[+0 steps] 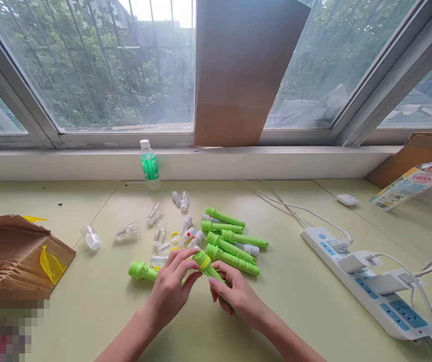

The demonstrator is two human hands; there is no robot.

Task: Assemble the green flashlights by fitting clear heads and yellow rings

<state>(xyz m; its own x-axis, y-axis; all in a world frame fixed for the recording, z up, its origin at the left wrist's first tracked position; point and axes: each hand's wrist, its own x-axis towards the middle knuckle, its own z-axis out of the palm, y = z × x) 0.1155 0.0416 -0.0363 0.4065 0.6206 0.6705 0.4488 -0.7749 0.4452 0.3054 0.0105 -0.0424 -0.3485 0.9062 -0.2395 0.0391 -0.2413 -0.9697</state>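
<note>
My right hand (236, 289) is wrapped around a green plastic tube (209, 269), which is tilted with its threaded end up and to the left. A yellow ring circles it just below the thread. The fingertips of my left hand (174, 276) are closed at that threaded end, and its thumb lies near the ring. Another green tube (140, 270) lies partly hidden behind my left hand. Several more green tubes (233, 259) lie in a pile beyond my right hand. Clear plastic bulb-like pieces (159, 234), some with white ends, are scattered beyond my left hand.
At the left stands a torn cardboard box (61, 256) with a yellow piece (52, 266) on its flap. A green-labelled bottle (150, 166) stands by the window sill. A white power strip (366, 286) with plugs and cables crosses the right side. A labelled bottle (414, 183) leans at far right.
</note>
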